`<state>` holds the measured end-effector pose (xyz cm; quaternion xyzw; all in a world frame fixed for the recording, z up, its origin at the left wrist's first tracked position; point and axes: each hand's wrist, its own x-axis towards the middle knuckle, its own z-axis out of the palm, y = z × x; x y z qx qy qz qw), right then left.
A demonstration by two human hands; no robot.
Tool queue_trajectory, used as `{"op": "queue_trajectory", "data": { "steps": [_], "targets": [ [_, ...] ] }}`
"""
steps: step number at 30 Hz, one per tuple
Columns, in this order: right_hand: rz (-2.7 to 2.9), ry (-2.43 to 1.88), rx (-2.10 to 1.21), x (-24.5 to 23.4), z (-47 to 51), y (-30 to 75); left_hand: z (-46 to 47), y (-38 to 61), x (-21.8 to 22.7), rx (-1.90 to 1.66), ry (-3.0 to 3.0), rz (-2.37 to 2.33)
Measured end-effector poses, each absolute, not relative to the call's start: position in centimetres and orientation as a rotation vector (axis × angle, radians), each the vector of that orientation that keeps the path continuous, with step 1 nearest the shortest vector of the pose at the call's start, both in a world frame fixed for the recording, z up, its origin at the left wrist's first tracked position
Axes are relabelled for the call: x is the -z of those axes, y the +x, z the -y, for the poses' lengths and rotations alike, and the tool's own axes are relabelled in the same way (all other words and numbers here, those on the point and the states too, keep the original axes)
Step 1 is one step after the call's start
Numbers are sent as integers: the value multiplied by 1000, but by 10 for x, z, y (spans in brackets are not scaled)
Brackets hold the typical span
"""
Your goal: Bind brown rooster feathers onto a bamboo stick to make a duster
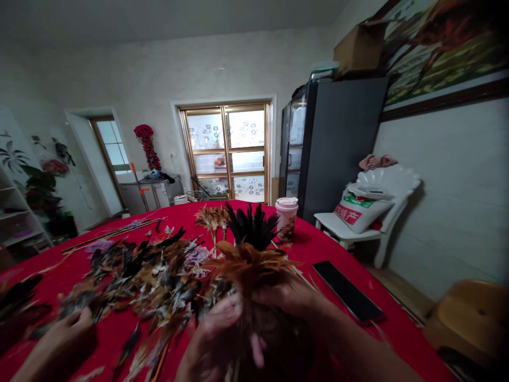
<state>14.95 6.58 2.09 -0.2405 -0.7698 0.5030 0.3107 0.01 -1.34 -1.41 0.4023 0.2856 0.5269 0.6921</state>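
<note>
A bunch of reddish-brown feathers [250, 260] spreads out at the top of my two hands. My left hand [217, 323] is closed around its lower end from the left. My right hand [284, 292] grips the same bunch from the right, with the fingers partly hidden by feathers and shadow. Directly behind stand dark black feathers [252, 225]; whether they belong to this bunch I cannot tell. Left of my hands lies a large pile of loose brown, black and grey feathers [155, 276] on the red tablecloth [401, 339].
Another person's hand [67, 331] reaches in at the left among feathers. Behind my hands are smaller tan feather bunches on sticks [213, 217] and a lidded paper cup [286, 217]. A black phone [348, 291] lies to the right. Thin sticks [113, 233] lie far left.
</note>
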Motion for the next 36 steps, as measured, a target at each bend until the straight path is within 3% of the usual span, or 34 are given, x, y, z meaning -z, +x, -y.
{"op": "queue_trajectory", "data": {
  "steps": [4,11,15,29,36],
  "targets": [
    [2070,-584,-1494,-27,-61,150,18,3,14,-1162,772,-571],
    [2053,-510,-1214,-20,-68,143,16,-1,14,-1280,794,-665],
    [2022,-401,-1310,-15,-70,133,13,-10,15,-1354,736,-753],
    [1948,-601,-1305,-12,-57,125,3,-11,23,-1499,715,-839],
    [2144,-584,-1060,-17,-62,135,7,-13,18,-1478,750,-892]
  ]
}}
